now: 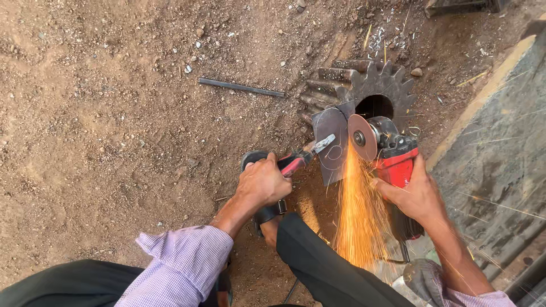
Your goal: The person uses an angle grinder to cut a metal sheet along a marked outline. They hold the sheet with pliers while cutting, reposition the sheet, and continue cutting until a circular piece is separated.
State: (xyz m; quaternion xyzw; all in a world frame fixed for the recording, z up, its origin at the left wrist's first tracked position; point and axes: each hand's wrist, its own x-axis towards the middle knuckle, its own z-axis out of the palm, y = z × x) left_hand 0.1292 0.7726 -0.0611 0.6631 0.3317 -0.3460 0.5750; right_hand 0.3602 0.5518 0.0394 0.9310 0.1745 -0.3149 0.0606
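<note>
My left hand (263, 183) grips red-handled pliers (301, 158) whose jaws clamp a flat grey metal plate (331, 142) standing on edge. My right hand (417, 194) holds a red angle grinder (393, 161); its spinning disc (363, 136) meets the plate's right edge. A stream of orange sparks (357, 210) falls toward my legs. The plate leans against a large rusty gear (364, 86) with a round hole, lying on the dirt ground.
A thin dark metal rod (241, 87) lies on the dirt to the upper left. A grey slab (493, 153) runs along the right side. My dark trouser leg (324, 261) and sandalled foot sit just below the plate. Small stones are scattered about.
</note>
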